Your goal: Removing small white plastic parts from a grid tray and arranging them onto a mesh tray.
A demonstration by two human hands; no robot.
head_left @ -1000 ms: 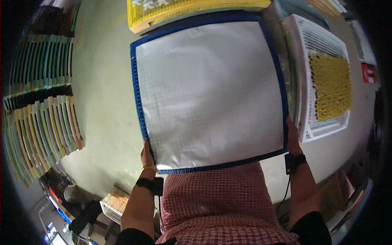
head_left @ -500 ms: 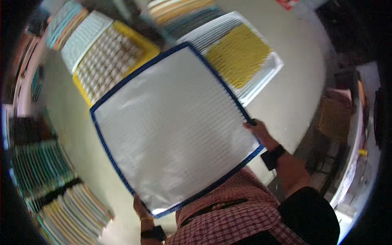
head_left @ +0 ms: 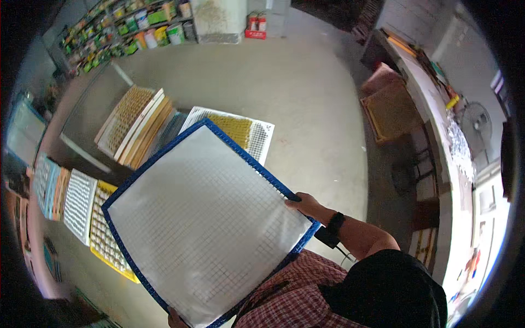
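Observation:
I carry a wide square tray with a blue rim, lined with a thin whitish sheet through which a fine grid shows. My right hand is closed on its right edge, thumb on top of the sheet. Near the bottom corner, my left hand grips the opposite edge; only some fingers show at the picture's lower border. Just past the tray's far corner is a white mesh tray with a yellow patch of material. To its left, a yellow tray holds rows of pale round pieces.
Stacked trays and boards stand at the left. A long bench runs along the right, with a fan by it and a brown panel leaning below. Far back are shelves of containers and red extinguishers on the floor.
My view has swung up and to the right, so the far shelves, bench and floor show. Both hands keep their hold on the blue-rimmed tray, which sits lower in the picture.

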